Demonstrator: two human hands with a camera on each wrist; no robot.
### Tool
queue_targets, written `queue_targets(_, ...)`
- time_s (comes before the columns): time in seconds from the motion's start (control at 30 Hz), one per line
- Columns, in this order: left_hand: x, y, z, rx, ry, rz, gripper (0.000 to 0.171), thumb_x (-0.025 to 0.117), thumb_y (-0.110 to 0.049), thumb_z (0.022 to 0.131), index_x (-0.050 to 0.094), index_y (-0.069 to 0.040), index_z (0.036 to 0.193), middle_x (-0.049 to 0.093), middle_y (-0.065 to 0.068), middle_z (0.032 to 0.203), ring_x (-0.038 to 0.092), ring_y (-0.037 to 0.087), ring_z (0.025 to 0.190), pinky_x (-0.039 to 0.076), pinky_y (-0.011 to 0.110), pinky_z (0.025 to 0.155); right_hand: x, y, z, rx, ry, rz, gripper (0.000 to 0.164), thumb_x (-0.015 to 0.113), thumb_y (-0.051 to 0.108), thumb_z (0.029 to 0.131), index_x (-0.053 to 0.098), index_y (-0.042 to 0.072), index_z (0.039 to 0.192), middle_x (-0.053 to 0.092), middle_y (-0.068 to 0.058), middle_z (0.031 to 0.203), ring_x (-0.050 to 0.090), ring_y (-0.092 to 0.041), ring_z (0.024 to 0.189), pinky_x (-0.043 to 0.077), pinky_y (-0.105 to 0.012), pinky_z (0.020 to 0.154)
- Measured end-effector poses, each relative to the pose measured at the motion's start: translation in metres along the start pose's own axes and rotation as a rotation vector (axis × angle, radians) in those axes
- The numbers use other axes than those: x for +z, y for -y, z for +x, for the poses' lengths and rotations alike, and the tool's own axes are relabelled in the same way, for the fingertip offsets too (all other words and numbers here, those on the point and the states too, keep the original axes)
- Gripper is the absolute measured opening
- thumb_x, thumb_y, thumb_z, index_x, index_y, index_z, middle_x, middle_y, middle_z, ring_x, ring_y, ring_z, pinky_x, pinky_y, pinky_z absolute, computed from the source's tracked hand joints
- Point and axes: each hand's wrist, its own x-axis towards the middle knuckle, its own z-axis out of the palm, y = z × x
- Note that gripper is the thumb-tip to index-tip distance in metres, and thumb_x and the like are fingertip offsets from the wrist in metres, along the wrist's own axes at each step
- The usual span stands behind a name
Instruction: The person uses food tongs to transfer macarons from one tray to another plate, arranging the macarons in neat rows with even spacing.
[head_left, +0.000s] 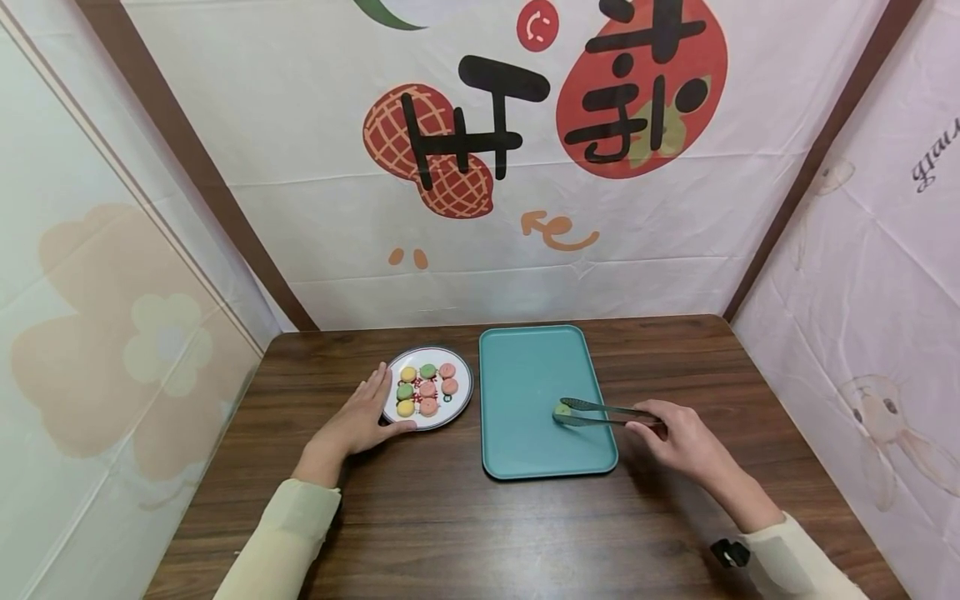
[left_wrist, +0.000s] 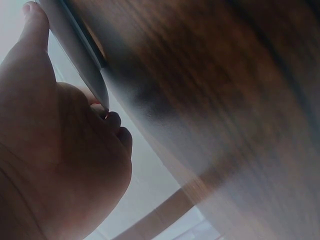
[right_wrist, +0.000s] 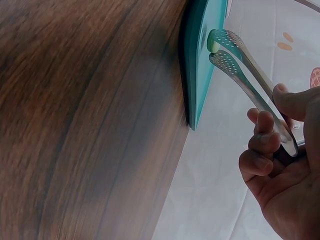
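My left hand (head_left: pixel 365 417) rests at the left edge of a round white plate (head_left: pixel 457 403), fingers stretched along the rim and thumb at its near side. In the left wrist view the plate's underside (left_wrist: pixel 75 45) shows beside the thumb. Several small yellow, green and pink macarons (head_left: pixel 427 389) lie on the plate. My right hand (head_left: pixel 686 442) grips metal tongs (head_left: pixel 611 414) with perforated tips, thumb on one arm and fingers on the other. Between the tips is a green macaron (right_wrist: pixel 213 42), low over the right part of a teal tray (head_left: pixel 525 367).
The plate and tray stand side by side on a dark wooden table (head_left: pixel 450 533). A white printed cloth (head_left: pixel 337 250) hangs behind the table's far edge, with more printed cloth at both sides. A small black object (head_left: pixel 730 552) is by the right sleeve.
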Motion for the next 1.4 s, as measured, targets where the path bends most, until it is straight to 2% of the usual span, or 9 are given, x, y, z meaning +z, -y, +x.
queue_targets(0.2, 0.000, 0.001, 0.000, -0.001, -0.001, 0.001, 0.123, 0.062, -0.076, 0.096, 0.007, 0.007, 0.169, 0.001, 0.026, 0.178, 0.007, 0.043, 0.165, 0.013, 0.060, 0.133, 0.003, 0.003, 0.004, 0.013, 0.005, 0.016, 0.012, 0.080, 0.008, 0.097, 0.075, 0.002, 0.106, 0.056, 0.012, 0.075, 0.044, 0.002, 0.061, 0.043, -0.022, 0.051)
queue_targets(0.37, 0.000, 0.000, 0.000, -0.002, -0.001, 0.001, 0.122, 0.062, -0.076, 0.096, 0.007, 0.007, 0.169, 0.001, 0.026, 0.178, 0.007, 0.043, 0.165, 0.013, 0.060, 0.133, 0.007, 0.003, 0.007, 0.001, 0.002, 0.031, 0.013, 0.080, 0.008, 0.098, 0.075, -0.001, 0.106, 0.056, 0.012, 0.075, 0.045, 0.002, 0.061, 0.043, -0.022, 0.050)
queue_targets(0.63, -0.001, -0.001, -0.001, -0.003, 0.000, -0.009, 0.123, 0.062, -0.075, 0.096, 0.007, 0.007, 0.169, 0.001, 0.026, 0.178, 0.007, 0.043, 0.165, 0.013, 0.060, 0.133, 0.013, 0.006, 0.011, -0.036, -0.021, 0.064, 0.020, 0.080, 0.003, 0.096, 0.075, -0.005, 0.113, 0.067, 0.001, 0.080, 0.048, 0.002, 0.063, 0.047, -0.022, 0.052)
queue_targets(0.87, -0.001, -0.002, -0.002, -0.005, 0.000, -0.011, 0.122, 0.062, -0.075, 0.096, 0.008, 0.007, 0.169, 0.002, 0.027, 0.178, 0.008, 0.043, 0.165, 0.014, 0.060, 0.133, 0.019, 0.009, 0.016, -0.039, -0.033, 0.064, 0.022, 0.081, 0.004, 0.095, 0.075, -0.005, 0.114, 0.068, 0.004, 0.083, 0.050, 0.002, 0.065, 0.050, -0.023, 0.055)
queue_targets(1.23, -0.002, -0.004, -0.003, -0.009, 0.000, -0.011, 0.121, 0.063, -0.073, 0.097, 0.008, 0.008, 0.169, 0.002, 0.026, 0.178, 0.008, 0.043, 0.165, 0.014, 0.060, 0.133, 0.030, 0.013, 0.024, -0.077, -0.041, 0.076, 0.023, 0.081, 0.005, 0.095, 0.075, -0.005, 0.116, 0.060, 0.008, 0.080, 0.047, 0.002, 0.063, 0.048, -0.022, 0.054)
queue_targets(1.4, -0.002, -0.004, -0.003, -0.012, -0.001, -0.010, 0.121, 0.062, -0.074, 0.097, 0.008, 0.007, 0.169, 0.002, 0.026, 0.178, 0.008, 0.043, 0.165, 0.014, 0.060, 0.133, 0.033, 0.017, 0.028, -0.052, -0.018, 0.089, 0.025, 0.080, 0.009, 0.097, 0.075, -0.005, 0.118, 0.058, 0.009, 0.077, 0.046, 0.001, 0.062, 0.048, -0.023, 0.054)
